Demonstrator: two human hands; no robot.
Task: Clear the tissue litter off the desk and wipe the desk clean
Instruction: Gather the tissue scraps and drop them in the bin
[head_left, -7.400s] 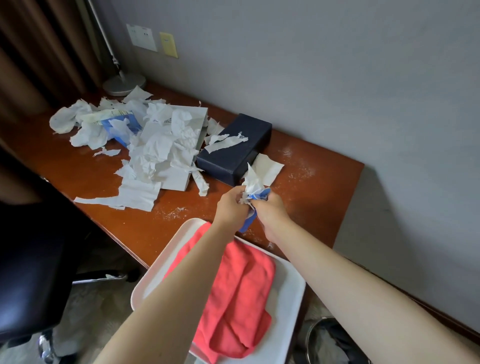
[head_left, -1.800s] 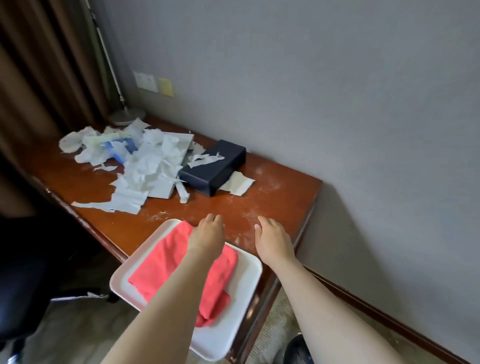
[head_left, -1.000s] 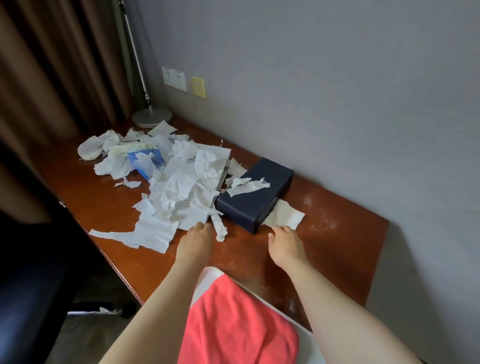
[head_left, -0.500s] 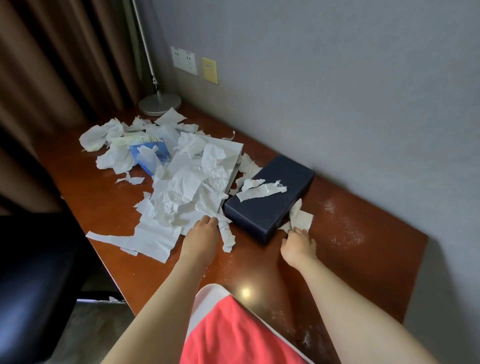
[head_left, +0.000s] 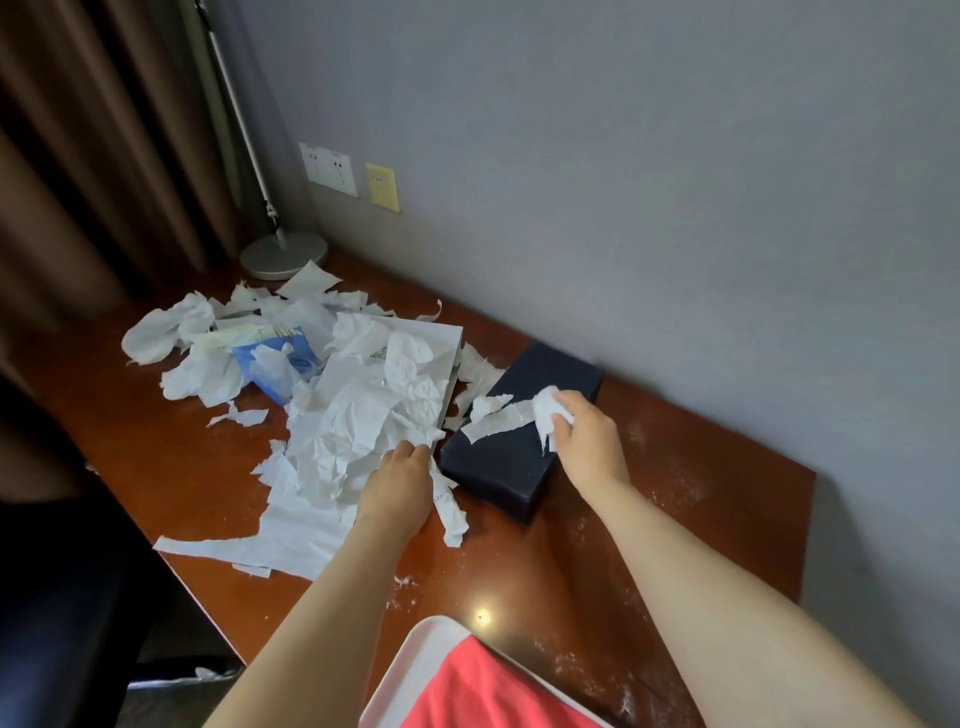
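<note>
White litter: torn tissue heap sprawls over the left and middle of my desk, with a blue tissue pack half buried in it and a long flat sheet reaching the near edge.
Right hand: my right hand is over the dark blue box, fingers closed on a crumpled wad; half a second ago it was down on the desk at the box's right side, pinching the sheet that lay there.
Strip on box: torn tissue strip lies on the lid, its right end touching the wad.
Left hand: my left hand sits at the heap's near edge, fingers curled into the tissue and pinching a dangling scrap; it has barely shifted.
Desk surface: white dust and crumbs speckle the wood on the right and near the front.
Near edge: white tray with a red cloth on it, well apart from both hands.
Back corner: lamp base just behind the heap.
</note>
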